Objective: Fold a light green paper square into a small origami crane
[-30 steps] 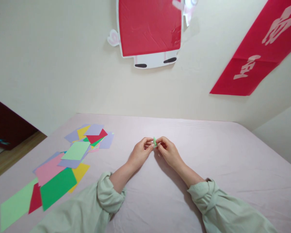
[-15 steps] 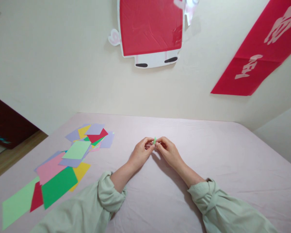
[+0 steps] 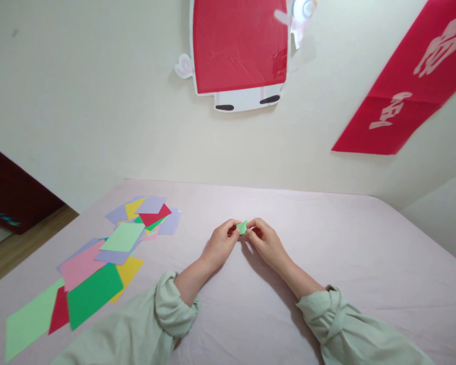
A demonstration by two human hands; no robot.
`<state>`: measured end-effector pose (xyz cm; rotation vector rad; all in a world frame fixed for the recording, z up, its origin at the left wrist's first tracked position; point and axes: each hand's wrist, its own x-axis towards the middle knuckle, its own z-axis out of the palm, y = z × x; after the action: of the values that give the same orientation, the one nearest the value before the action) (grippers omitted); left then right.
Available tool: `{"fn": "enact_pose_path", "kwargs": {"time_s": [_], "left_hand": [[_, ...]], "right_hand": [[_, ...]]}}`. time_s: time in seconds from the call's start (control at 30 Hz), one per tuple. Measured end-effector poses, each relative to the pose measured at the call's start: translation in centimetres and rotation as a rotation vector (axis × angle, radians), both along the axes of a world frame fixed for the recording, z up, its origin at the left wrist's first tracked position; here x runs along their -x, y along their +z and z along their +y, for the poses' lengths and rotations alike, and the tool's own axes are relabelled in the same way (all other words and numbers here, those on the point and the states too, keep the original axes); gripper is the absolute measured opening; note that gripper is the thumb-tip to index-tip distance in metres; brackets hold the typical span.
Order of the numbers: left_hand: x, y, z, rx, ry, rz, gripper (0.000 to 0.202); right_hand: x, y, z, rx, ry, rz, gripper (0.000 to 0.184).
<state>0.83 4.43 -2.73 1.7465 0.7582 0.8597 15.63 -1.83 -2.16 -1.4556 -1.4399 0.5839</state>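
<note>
My left hand (image 3: 221, 244) and my right hand (image 3: 266, 242) meet over the middle of the pink table (image 3: 327, 253). Between their fingertips they pinch a small folded piece of light green paper (image 3: 242, 227), held just above the cloth. Both hands have the fingers curled in on the paper. Pale green sleeves are rolled up at both forearms.
A loose spread of coloured paper sheets (image 3: 99, 263) lies on the table's left side, in green, pink, yellow, red and lilac. The wall behind carries a red and white cut-out (image 3: 239, 50) and a red banner (image 3: 406, 86). Wooden floor (image 3: 19, 243) shows past the left edge.
The green paper has turned between my fingertips and shows a wider face now. Both hands stay in about the same place; the view has shifted slightly.
</note>
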Motion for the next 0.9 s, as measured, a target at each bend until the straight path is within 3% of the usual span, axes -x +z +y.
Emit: {"fn": "enact_pose_path", "kwargs": {"time_s": [0.27, 0.43, 0.7, 0.9], "left_hand": [[-0.04, -0.05, 0.03, -0.02, 0.053, 0.019, 0.009], [0.0, 0.38, 0.2, 0.015, 0.149, 0.002, 0.011], [0.0, 0.38, 0.51, 0.325, 0.234, -0.101, 0.021], [0.01, 0.27, 0.84, 0.401, 0.226, -0.237, 0.032]], "right_hand": [[0.07, -0.05, -0.04, -0.011, -0.003, 0.001, 0.006], [0.07, 0.38, 0.0, -0.047, -0.054, -0.032, 0.008], [0.01, 0.17, -0.03, 0.012, -0.086, 0.009, 0.011], [-0.21, -0.34, 0.09, 0.071, -0.064, 0.078, 0.013]]}}
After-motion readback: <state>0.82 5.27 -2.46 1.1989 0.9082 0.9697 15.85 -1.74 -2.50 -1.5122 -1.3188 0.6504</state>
